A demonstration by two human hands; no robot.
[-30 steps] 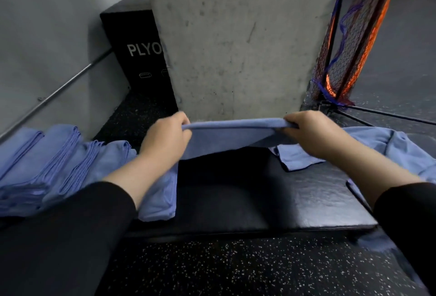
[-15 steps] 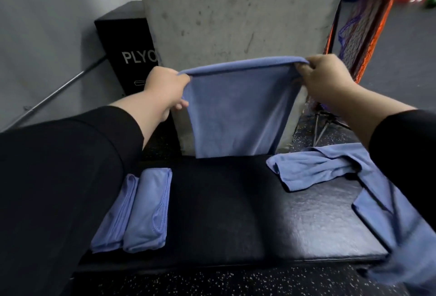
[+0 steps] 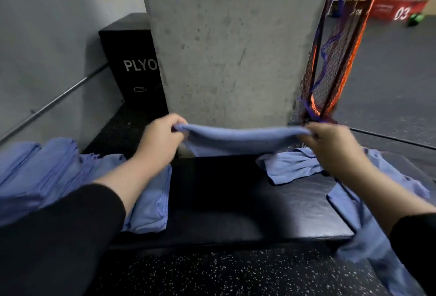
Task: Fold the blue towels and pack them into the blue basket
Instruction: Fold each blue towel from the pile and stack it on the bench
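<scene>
Head view, looking down at a black bench (image 3: pixel 236 213) set against a concrete pillar (image 3: pixel 231 47). The left hand (image 3: pixel 158 142) pinches the left end of a blue towel (image 3: pixel 238 141), fingers curled round the edge; the right hand (image 3: pixel 330 144) pinches the right end in the same way. The towel hangs stretched between the two hands, sagging slightly at its middle, with its lower edge at the bench's far side, in front of the pillar's base. Whether it touches the bench cannot be told.

On the bench, under the left forearm, lies a folded towel (image 3: pixel 153 201). Further left is a stack of folded towels (image 3: pixel 35 173). To the right, a loose towel (image 3: pixel 290 166) lies crumpled on the bench just below the right hand, and another loose cloth (image 3: pixel 377 236) drapes over the bench's right edge toward the speckled floor (image 3: pixel 212 272).

Behind the bench at left stands a black box (image 3: pixel 132 59) lettered "PLYO". A netted frame (image 3: pixel 330 59) with orange and purple cords stands right of the pillar. The blue basket is out of view.
</scene>
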